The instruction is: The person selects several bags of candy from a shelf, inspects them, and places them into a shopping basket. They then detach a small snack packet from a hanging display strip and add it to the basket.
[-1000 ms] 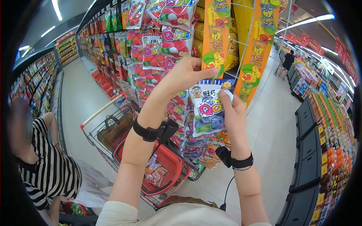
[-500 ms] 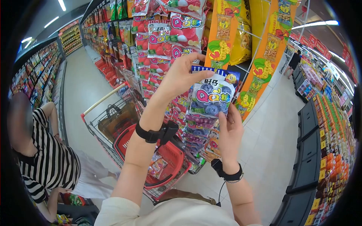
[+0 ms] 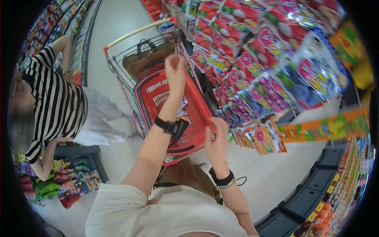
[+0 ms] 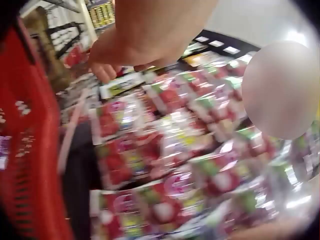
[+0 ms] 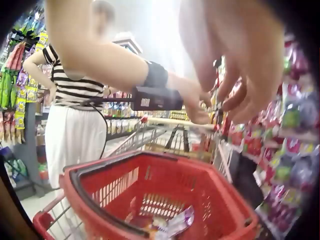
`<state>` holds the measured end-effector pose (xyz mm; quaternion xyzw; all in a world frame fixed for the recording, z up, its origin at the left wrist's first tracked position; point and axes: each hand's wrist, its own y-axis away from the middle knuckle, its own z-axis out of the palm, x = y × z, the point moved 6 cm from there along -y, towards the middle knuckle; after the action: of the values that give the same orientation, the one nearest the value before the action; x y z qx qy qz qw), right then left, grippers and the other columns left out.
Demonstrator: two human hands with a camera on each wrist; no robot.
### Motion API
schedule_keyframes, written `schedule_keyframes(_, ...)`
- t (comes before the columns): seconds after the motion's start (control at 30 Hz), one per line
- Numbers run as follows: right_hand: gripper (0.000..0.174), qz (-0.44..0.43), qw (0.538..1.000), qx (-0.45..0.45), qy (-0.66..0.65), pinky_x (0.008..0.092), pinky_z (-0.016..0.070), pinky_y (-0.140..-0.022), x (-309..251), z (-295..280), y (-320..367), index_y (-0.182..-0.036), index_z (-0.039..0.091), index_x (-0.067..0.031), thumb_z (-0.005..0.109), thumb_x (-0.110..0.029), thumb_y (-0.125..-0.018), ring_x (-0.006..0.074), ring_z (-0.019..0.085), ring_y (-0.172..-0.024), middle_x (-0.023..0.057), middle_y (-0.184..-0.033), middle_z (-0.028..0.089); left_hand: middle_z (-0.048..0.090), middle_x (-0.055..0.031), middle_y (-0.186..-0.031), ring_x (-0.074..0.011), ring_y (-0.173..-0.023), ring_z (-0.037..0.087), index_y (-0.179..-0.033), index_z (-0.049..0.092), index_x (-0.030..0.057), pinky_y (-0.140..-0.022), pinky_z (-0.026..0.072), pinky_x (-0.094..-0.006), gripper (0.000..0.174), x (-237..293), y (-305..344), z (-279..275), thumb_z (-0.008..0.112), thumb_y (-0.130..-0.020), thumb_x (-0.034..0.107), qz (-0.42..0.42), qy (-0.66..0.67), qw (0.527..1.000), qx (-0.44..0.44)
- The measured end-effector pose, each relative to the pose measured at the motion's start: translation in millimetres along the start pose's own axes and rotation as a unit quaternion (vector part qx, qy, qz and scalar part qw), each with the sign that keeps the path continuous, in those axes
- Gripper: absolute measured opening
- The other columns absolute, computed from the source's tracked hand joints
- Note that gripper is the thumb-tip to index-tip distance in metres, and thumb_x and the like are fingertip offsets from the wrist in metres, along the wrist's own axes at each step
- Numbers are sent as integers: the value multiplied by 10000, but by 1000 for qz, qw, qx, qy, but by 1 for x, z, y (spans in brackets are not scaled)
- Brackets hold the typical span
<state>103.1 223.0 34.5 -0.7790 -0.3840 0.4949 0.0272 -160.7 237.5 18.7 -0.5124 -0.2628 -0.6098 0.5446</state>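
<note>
My left hand (image 3: 175,70) hangs above the red basket (image 3: 139,98), fingers loosely curled and holding nothing. The right wrist view shows that hand (image 5: 197,107) over the basket (image 5: 100,187) too. Lower down, my right hand (image 3: 216,136) hovers by the basket's near right rim with relaxed fingers (image 5: 240,80) and nothing in it. A silvery purple candy packet (image 5: 172,224) lies on the basket floor, and part of it (image 3: 182,107) shows beside my left forearm. Rows of hanging candy bags (image 3: 252,59) fill the rack to the right and appear blurred in the left wrist view (image 4: 165,145).
The basket sits in a wire shopping cart (image 3: 118,79) along with a brown bag (image 3: 148,55). A person in a striped shirt (image 3: 55,98) crouches at the left by low shelves of snacks (image 3: 75,181). Black bins (image 3: 300,201) line the aisle at the lower right.
Both hands held a blue candy bag up by the rack before. Now they are lowered over the red basket with nothing in them, and the head view has tipped downward.
</note>
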Motion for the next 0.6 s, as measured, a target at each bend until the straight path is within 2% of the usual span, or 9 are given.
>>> schedule_keyframes(0.1, 315, 28, 973, -226, 31, 414, 401, -941, 57, 95, 35, -1115, 529, 30, 557, -126, -843, 346, 482, -1107, 213, -1147, 511, 591, -182, -1035, -328, -978, 572, -1066, 514, -6, -831, 445, -401, 407, -218, 14, -105, 674, -750, 193, -152, -274, 948, 63)
schedule_keyframes(0.13, 306, 26, 948, -314, 54, 428, 399, -940, 70, 121, 50, -1093, 537, 37, 549, -144, -846, 350, 484, -1105, 212, -1148, 515, 581, -224, -1089, -380, -1019, 553, -1042, 539, -21, -856, 440, -430, 411, -269, 32, -132, 668, -706, 178, -129, -325, 937, 15)
schedule_keyframes(0.23, 286, -12, 899, -427, 101, 435, 397, -937, 93, 162, 89, -1009, 568, 48, 548, -180, -836, 340, 495, -1085, 202, -1122, 531, 548, -263, -1122, -418, -1087, 512, -1052, 556, -10, -933, 415, -435, 403, -329, 106, -194, 620, -663, 75, -424, -459, 781, -28)
schedule_keyframes(0.3, 280, -46, 881, -438, 175, 427, 402, -923, 99, 166, 106, -964, 584, 37, 563, -198, -814, 321, 515, -1053, 186, -1056, 560, 508, -259, -1177, -413, -1133, 474, -1115, 527, -6, -964, 390, -430, 474, -339, 128, -197, 633, -659, 68, -406, -442, 800, 2)
schedule_keyframes(0.37, 282, 19, 861, -477, 177, 450, 435, -858, 108, 168, 116, -1012, 586, -3, 574, -188, -800, 318, 540, -1031, 180, -1022, 596, 469, -255, -1232, -409, -1178, 436, -1178, 497, -1, -995, 365, -426, 548, -342, 132, -181, 646, -654, 61, -385, -422, 820, 30)
schedule_keyframes(0.47, 229, 58, 874, -455, 159, 435, 461, -787, 104, 165, 108, -979, 594, -23, 564, -155, -794, 321, 570, -936, 152, -950, 609, 302, -263, -1368, -418, -1287, 274, -1343, 291, -2, -1070, 260, -449, 782, -359, 122, -139, 677, -668, 86, -252, -591, 766, -31)
schedule_keyframes(0.5, 211, 92, 877, -452, 135, 428, 468, -767, 106, 164, 107, -964, 595, -26, 558, -146, -795, 323, 576, -905, 143, -929, 610, 302, -263, -1368, -418, -1287, 274, -1343, 291, -2, -1070, 260, -449, 782, -377, 119, -136, 677, -668, 86, -251, -584, 771, -34)
schedule_keyframes(0.57, 194, 79, 898, -411, 137, 423, 472, -756, 103, 162, 103, -953, 596, -30, 557, -137, -795, 322, 576, -894, 139, -919, 608, 313, -274, -1362, -427, -1278, 285, -1325, 308, -15, -1071, 260, -450, 679, -394, 102, -126, 605, -717, 47, -73, -692, 718, 6)
schedule_keyframes(0.6, 178, 68, 917, -375, 122, 418, 475, -745, 103, 159, 101, -941, 597, -35, 557, -129, -795, 321, 576, -883, 134, -909, 607, 378, -277, -1327, -420, -1242, 353, -1320, 312, -39, -1053, 294, -432, 618, -367, 90, -118, 539, -747, 5, -148, -554, 819, -11)
